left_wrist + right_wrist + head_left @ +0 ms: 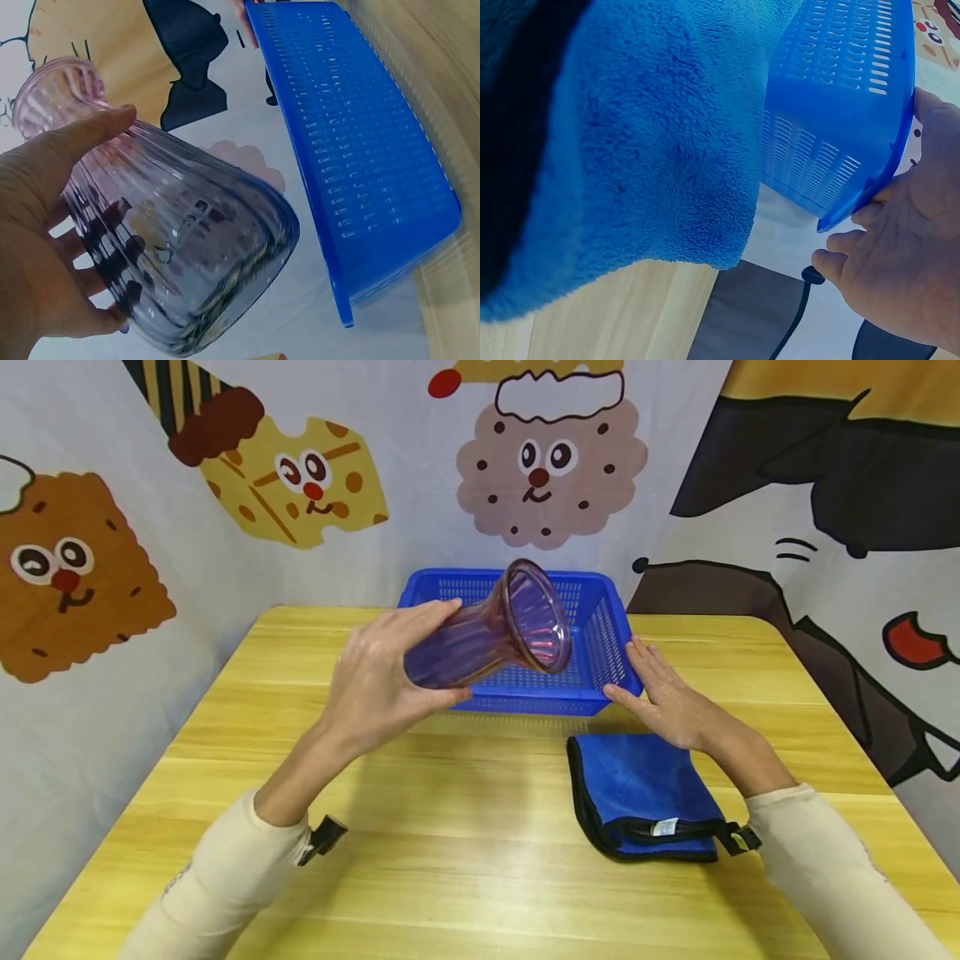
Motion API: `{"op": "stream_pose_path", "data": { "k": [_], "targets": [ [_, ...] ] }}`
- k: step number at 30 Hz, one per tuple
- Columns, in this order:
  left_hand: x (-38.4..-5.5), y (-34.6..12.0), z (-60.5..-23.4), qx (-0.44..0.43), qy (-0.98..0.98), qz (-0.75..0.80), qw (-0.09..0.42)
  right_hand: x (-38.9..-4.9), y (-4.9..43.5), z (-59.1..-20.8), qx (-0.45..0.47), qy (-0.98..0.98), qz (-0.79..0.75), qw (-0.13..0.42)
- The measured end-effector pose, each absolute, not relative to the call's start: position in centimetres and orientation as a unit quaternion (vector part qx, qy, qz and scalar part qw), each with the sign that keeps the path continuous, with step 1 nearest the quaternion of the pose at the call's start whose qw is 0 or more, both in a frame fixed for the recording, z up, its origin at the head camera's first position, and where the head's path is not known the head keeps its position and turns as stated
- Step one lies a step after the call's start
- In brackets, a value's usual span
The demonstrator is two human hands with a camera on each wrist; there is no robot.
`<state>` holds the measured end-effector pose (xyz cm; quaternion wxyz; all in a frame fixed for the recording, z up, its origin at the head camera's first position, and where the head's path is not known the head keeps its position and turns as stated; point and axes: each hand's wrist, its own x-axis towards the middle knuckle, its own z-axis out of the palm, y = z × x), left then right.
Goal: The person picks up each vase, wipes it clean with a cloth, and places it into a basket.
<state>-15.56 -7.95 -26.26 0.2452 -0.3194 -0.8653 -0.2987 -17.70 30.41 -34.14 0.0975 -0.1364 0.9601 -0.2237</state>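
A clear, purple-tinted ribbed glass vase (468, 643) with a flared mouth is held tilted in the air, its mouth toward the right in the head view. My left hand (378, 672) grips it around the body, with the thumb on one side and the fingers on the other. Behind and below the vase stands a blue perforated plastic basket (517, 703) on the table. My right hand (671, 697) rests at the basket's near right corner, thumb over the rim and fingers extended along the outer side. The right wrist view shows those fingertips (829, 262) right by the rim.
A folded blue cloth (637, 781) with black edging lies on the wooden table (450, 860), in front of the basket and under the right forearm. A white curtain (420, 468) printed with cartoon figures hangs right behind the table.
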Motion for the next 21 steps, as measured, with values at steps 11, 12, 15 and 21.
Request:
{"op": "stream_pose_path", "data": {
  "k": [11,12,15,21],
  "targets": [
    [-17.6,-6.3,-26.3,-0.323,-0.881,-0.220,0.266,-17.8,30.5,-34.2,-0.144,0.958,-0.229,0.094],
    [-17.9,-6.1,-26.4,-0.321,-0.883,-0.215,0.266,-17.8,30.5,-34.2,-0.145,0.958,-0.229,0.093],
    [-18.8,-5.7,-26.8,-0.320,-0.889,-0.193,0.264,-17.9,30.5,-34.1,-0.145,0.958,-0.229,0.090],
    [-20.4,-4.6,-27.6,-0.315,-0.901,-0.158,0.255,-17.8,30.5,-34.3,-0.139,0.957,-0.236,0.094]
  ]
}}
